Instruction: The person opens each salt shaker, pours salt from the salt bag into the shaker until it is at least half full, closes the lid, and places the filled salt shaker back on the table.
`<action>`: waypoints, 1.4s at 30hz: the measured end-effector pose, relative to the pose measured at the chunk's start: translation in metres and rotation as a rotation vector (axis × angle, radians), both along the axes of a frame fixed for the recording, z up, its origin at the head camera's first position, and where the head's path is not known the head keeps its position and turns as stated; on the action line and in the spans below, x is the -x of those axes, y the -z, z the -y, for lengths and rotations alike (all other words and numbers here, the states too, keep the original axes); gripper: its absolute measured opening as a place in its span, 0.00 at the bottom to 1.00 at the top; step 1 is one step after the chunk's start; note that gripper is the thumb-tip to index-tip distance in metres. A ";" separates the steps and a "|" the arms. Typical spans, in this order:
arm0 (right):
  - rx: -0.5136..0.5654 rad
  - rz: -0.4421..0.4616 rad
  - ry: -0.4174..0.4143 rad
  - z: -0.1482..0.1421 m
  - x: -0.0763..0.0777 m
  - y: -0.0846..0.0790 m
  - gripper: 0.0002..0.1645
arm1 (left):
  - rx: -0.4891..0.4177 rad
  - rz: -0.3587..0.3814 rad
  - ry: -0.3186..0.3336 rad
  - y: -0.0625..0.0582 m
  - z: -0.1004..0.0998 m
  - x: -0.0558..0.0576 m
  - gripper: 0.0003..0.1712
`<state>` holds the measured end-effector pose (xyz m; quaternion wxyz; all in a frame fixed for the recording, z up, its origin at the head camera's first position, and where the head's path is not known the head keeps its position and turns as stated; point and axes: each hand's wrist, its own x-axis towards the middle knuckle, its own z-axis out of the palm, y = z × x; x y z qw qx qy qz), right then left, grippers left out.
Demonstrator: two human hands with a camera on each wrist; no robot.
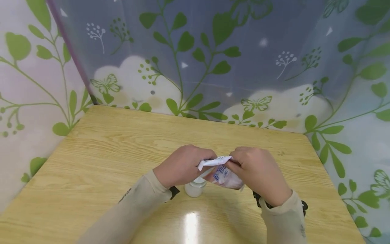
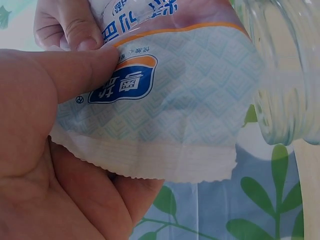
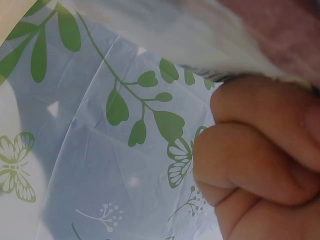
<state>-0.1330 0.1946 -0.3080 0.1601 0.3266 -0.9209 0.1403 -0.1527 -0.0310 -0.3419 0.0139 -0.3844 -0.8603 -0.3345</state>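
Note:
A printed plastic bag of salt [image 1: 226, 179], white with blue lettering and an orange band, is held up over the table between both hands. My left hand [image 1: 186, 166] pinches its top edge, thumb on the front and fingers behind, as the left wrist view shows on the bag's sealed strip [image 2: 165, 160]. Close beside it, my right hand [image 1: 259, 169] grips the same edge, its fingers [image 3: 250, 160] curled in the right wrist view. Below the left hand stands a clear glass jar [image 1: 195, 190], its top partly hidden by the hand and bag.
The wooden table [image 1: 128, 142] extends around the hands to a back edge. Leaf-patterned fabric walls [image 1: 195, 61] rise behind it and at both sides. Dark straps [image 1: 258, 199] circle the wrists over beige sleeves.

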 end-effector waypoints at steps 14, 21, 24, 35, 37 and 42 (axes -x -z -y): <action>-0.005 -0.019 -0.021 -0.002 -0.008 0.002 0.22 | 0.013 0.025 0.012 0.003 -0.002 -0.004 0.11; -0.019 -0.023 -0.024 -0.001 -0.008 0.003 0.20 | 0.008 0.016 0.020 0.003 -0.002 -0.005 0.11; -0.017 -0.034 -0.030 0.000 -0.008 0.004 0.21 | 0.009 -0.002 0.022 0.002 -0.002 -0.005 0.07; -0.030 -0.039 -0.022 0.002 -0.010 0.004 0.23 | 0.028 -0.033 0.026 0.001 -0.002 -0.005 0.03; -0.036 -0.043 -0.022 0.003 -0.010 0.004 0.21 | 0.025 -0.018 0.024 0.000 -0.002 -0.005 0.05; -0.049 -0.043 -0.020 0.005 -0.012 0.003 0.19 | 0.017 0.021 0.024 0.000 -0.002 -0.004 0.08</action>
